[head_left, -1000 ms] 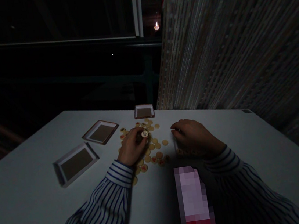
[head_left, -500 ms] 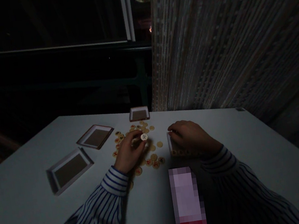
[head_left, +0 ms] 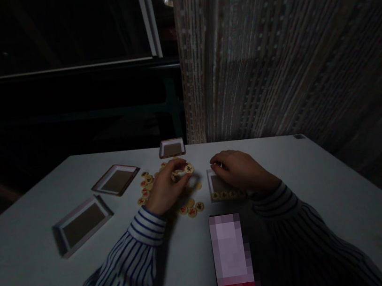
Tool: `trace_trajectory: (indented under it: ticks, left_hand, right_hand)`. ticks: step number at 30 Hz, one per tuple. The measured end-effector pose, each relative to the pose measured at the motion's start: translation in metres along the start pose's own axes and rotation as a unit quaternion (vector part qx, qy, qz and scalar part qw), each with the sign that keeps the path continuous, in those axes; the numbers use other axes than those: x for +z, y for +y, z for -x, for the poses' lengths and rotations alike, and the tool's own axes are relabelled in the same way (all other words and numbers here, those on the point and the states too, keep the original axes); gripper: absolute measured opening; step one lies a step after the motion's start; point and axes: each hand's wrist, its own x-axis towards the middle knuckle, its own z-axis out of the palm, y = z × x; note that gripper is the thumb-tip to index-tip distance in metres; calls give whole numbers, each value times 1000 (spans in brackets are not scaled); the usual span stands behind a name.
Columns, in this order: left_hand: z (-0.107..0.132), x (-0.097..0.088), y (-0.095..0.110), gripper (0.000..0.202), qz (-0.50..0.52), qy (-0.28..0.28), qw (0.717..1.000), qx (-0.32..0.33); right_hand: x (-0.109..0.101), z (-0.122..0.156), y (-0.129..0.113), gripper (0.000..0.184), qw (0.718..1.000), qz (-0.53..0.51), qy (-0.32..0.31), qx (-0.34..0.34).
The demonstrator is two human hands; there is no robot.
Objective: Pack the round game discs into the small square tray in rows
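Over the table (head_left: 187,266), the left hand (head_left: 166,188) curls, pinching a disc (head_left: 189,168).

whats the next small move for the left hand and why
Probably carry the marked disc to the tray by the right hand: the left hand pinches it, and similar discs line that tray's near edge, with bare floor visible behind.

I cannot see all of the scattered discs (head_left: 145,193), because the left hand (head_left: 165,187) covers some, and most of their marks are too small for me to read. The right hand (head_left: 242,169) hides part of the tray (head_left: 218,182); whether it holds something, I cannot tell. The pink object (head_left: 229,251) is blurred into squares, and the bottom edge cuts it.
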Motion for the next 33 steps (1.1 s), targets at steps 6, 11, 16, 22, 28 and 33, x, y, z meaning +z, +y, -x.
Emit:
trace_trajectory:
  ticks: [6,11,16,22,28,33]
  left_hand:
    - [-16,7,13,32,6,-25,999,22]
    - [-28,17,18,30,18,-46,998,43]
    - [-36,27,16,31,12,-68,996,59]
    - [-40,35,16,31,14,-93,992,82]
    - [-39,38,15,30,16,-108,990,91]
    - [-39,40,13,28,2,-114,990,88]
  right_hand:
    - [0,1,5,27,999,-24,22,-1]
    - [1,0,11,25,996,-84,22,19]
    - [8,-2,20,23,981,-186,55,31]
    - [17,-7,27,21,956,-280,64,67]
    - [27,-10,33,21,935,-340,59,81]
    - [33,-11,33,21,928,-358,56,88]
